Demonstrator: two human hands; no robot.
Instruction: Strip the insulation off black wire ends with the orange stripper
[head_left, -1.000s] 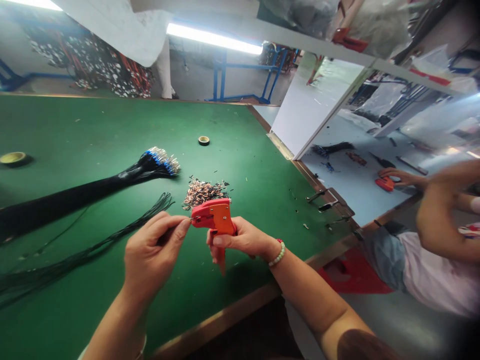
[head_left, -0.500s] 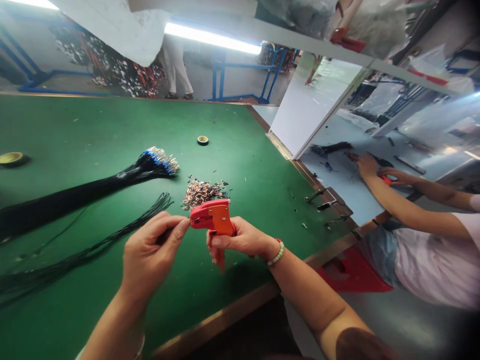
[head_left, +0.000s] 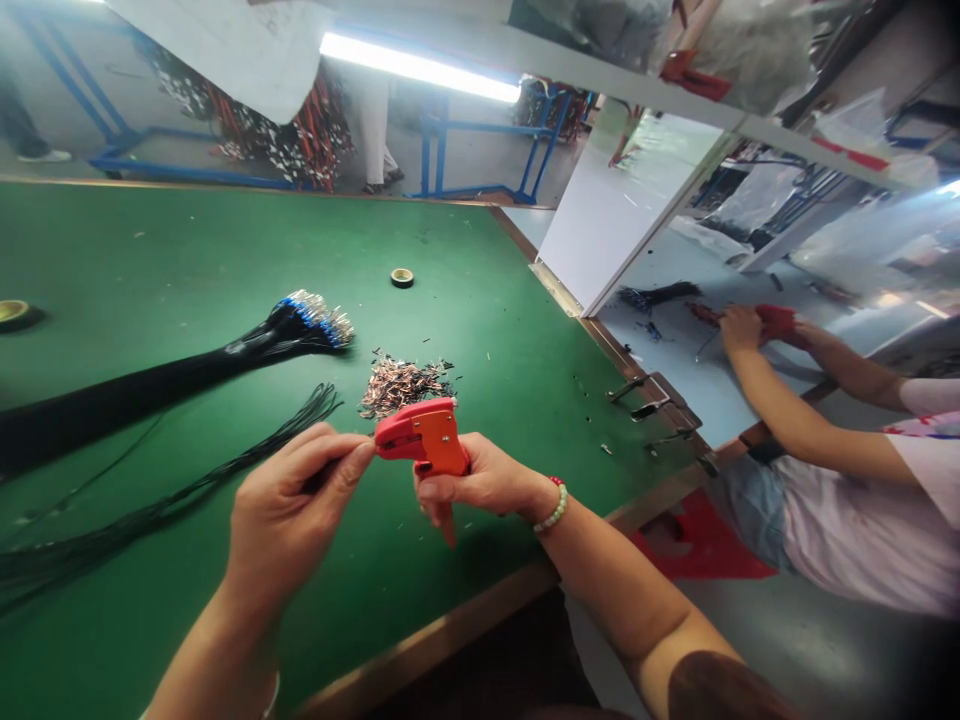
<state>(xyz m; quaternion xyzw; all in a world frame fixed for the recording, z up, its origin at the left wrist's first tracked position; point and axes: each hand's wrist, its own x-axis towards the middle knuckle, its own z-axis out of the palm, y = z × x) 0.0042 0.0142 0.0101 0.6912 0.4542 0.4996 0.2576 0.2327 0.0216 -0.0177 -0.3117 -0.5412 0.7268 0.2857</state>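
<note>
My right hand (head_left: 476, 478) is wrapped round the grip of a red and orange wire stripper (head_left: 429, 436), its jaws pointing left. At the mouth of those jaws, my left hand (head_left: 296, 490) pinches a thin wire between thumb and forefinger; most of the wire is hidden by the fingers. Just behind the tool lies a pile of stripped wire scraps (head_left: 401, 385), black and copper coloured. A loose bunch of black wires (head_left: 225, 478) runs along the table to the left of my left hand. Beyond it rests a thick black wire bundle (head_left: 172, 380) with blue and silver ends.
On the green table (head_left: 420, 235) are a tape roll (head_left: 402, 278) near the back and another tape roll (head_left: 13, 315) at the left edge. A metal clamp (head_left: 660, 400) sits at the right edge. A co-worker (head_left: 840, 440) handles a red tool at the adjoining table.
My left hand has shifted slightly left, and the stripper's jaws look closer together. The co-worker's hands and red tool have moved. The view has shifted a little.
</note>
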